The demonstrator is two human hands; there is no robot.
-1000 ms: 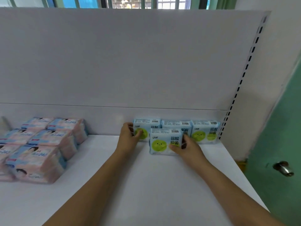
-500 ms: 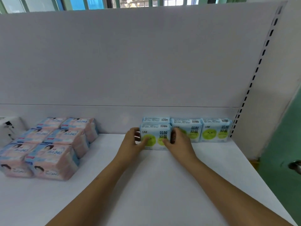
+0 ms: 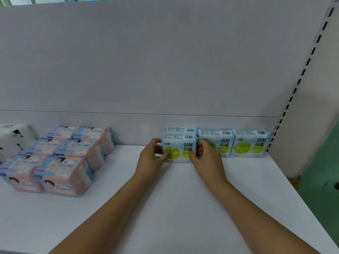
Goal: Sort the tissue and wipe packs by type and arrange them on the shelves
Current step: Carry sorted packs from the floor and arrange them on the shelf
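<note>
— What's over on the far left of the shelf point(image 3: 165, 208)?

— A white box with black markings point(image 3: 12, 140), cut off by the edge of view. Next to it, well to the left of the person's fingers, a block of pink and blue tissue packs point(image 3: 60, 156) set two across and three deep, printed with "240".

— And the surface itself?

— Plain white and flat, running wide. A pale grey back panel point(image 3: 165, 61) rises behind it, with a seam low down.

— The hands?

— Both reach in over the shelf. The left hand point(image 3: 152, 158) has its fingers point(image 3: 156, 143) curled round the left end of a light blue wipe pack point(image 3: 178, 148) with green circles on its face; the thumb lies on the front. The right hand point(image 3: 206, 158) grips the same pack's right end, fingers point(image 3: 200, 149) wrapped at its edge. So it is grasped from both sides, standing upright on the shelf.

— Anything behind it?

— Another blue pack point(image 3: 180, 129), only its top showing, against the back panel.

— To the right of the fingers?

— Two more matching packs point(image 3: 233, 143) stand side by side against the panel, the nearer one touching the right hand. Past them a slotted upright point(image 3: 300, 77) slants up the corner, then a white wall point(image 3: 315, 107) and a green door point(image 3: 326, 171). Window bars point(image 3: 22, 0) peek over the panel's top, at the left.
</note>
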